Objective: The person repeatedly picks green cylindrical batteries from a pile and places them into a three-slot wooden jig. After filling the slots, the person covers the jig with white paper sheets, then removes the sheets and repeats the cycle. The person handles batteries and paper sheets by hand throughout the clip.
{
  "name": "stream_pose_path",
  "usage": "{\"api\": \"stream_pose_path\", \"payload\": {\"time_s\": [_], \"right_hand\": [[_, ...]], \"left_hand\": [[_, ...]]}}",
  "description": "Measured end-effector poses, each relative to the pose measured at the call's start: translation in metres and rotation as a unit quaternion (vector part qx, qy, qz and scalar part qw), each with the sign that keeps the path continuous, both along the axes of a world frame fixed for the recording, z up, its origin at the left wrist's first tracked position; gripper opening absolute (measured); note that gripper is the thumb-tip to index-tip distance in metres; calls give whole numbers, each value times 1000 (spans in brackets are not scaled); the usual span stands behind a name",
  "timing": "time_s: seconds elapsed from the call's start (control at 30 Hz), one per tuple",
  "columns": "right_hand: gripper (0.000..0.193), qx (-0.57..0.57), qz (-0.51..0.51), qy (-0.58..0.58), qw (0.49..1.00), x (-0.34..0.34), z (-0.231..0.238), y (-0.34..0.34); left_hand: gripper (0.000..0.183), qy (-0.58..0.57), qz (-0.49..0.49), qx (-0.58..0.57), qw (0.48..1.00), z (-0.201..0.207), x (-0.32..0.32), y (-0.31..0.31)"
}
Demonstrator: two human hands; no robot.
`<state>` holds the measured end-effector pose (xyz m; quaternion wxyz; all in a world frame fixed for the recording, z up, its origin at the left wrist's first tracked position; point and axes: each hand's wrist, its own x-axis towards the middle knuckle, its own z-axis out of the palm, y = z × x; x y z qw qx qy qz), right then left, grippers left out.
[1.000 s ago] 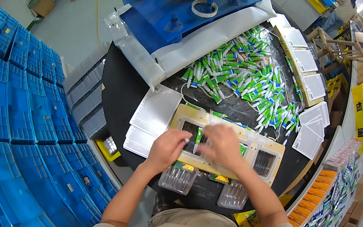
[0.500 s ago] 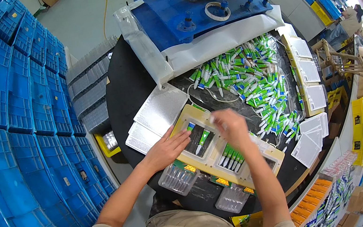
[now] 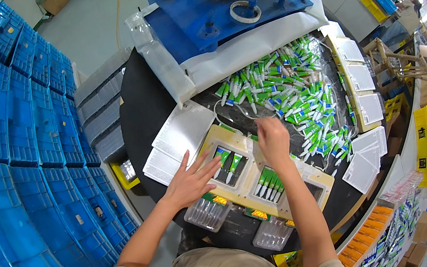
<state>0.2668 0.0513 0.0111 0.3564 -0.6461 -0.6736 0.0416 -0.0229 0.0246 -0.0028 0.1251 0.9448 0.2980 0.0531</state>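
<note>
A cream-coloured frame [image 3: 251,182] with several rectangular openings lies tilted on the round black table. In its left opening lie a few small green-and-white tubes [image 3: 234,167]. Another opening holds a row of similar tubes [image 3: 269,186]. My left hand [image 3: 190,182] rests with spread fingers at the left end of the frame, its fingertips beside the tubes. Above the frame's far edge, my right hand [image 3: 273,138] has its fingers curled together near the tube pile [image 3: 284,88]. Whatever those fingers hold, if anything, is hidden.
Printed white cards [image 3: 182,130] are stacked left of the frame, and more cards [image 3: 361,168] lie right. Clear blister packs [image 3: 208,212] sit along the near edge. A blue press [image 3: 217,15] stands behind. Blue crates [image 3: 21,119] line the left side.
My right hand has moved from over the frame toward its far edge and the pile. My left hand's fingers have spread and drawn back slightly, uncovering more of the left opening.
</note>
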Motion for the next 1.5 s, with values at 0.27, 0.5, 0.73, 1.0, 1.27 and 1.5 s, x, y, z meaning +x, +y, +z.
{"api": "stream_pose_path", "payload": {"time_s": [0.27, 0.5, 0.73, 1.0, 1.27, 1.5], "right_hand": [[18, -94, -97, -84, 987, 14, -35, 72], [12, -16, -12, 44, 999, -5, 21, -33], [33, -9, 200, -139, 970, -50, 37, -106], [35, -18, 248, -210, 946, -63, 24, -92], [37, 17, 190, -160, 968, -65, 8, -90], [20, 47, 31, -99, 994, -15, 9, -48]], "left_hand": [[68, 12, 45, 13, 999, 20, -11, 1], [64, -39, 0, -1, 999, 14, 2, -10], [63, -48, 24, -26, 998, 10, 0, -15], [59, -90, 53, -45, 994, 7, -4, -22], [58, -107, 59, -37, 992, 7, 0, -25], [54, -87, -15, 28, 996, 20, 20, 0]]}}
